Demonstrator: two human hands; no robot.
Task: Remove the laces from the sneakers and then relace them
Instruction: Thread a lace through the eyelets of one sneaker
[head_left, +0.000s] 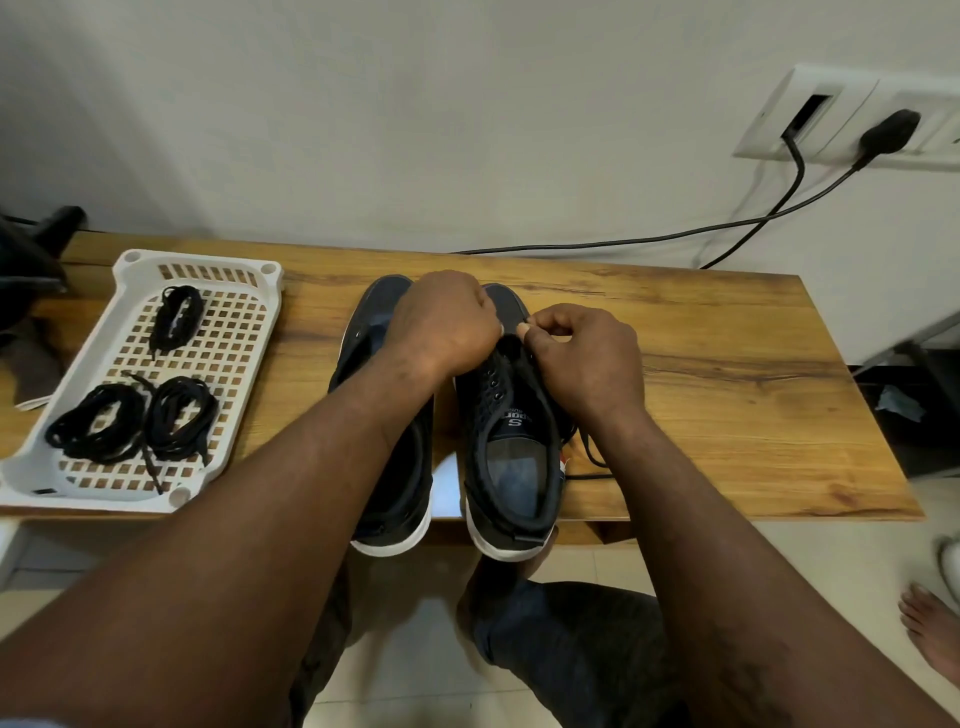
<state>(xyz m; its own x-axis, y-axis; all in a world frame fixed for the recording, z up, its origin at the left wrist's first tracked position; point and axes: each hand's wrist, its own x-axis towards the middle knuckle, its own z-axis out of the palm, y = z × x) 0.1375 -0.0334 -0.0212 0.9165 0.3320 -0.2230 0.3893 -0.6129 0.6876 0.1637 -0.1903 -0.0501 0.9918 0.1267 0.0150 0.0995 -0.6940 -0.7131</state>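
Two dark navy sneakers with white soles stand side by side on the wooden table, toes pointing away from me. My left arm crosses over the left sneaker (400, 467). On the right sneaker (511, 452), my left hand (441, 325) rests closed over the toe end. My right hand (582, 358) pinches a black lace (589, 452) at the lowest eyelets near the toe. The lace's loose end trails off the shoe's right side onto the table. Most eyelets on the right sneaker show bare.
A white perforated plastic tray (244, 384) sits at the left of the table (727, 374) with three bundles of black laces (135, 421) in it. Black cables (779, 208) run from a wall socket at the back right. A bare foot (930, 629) shows on the floor at right.
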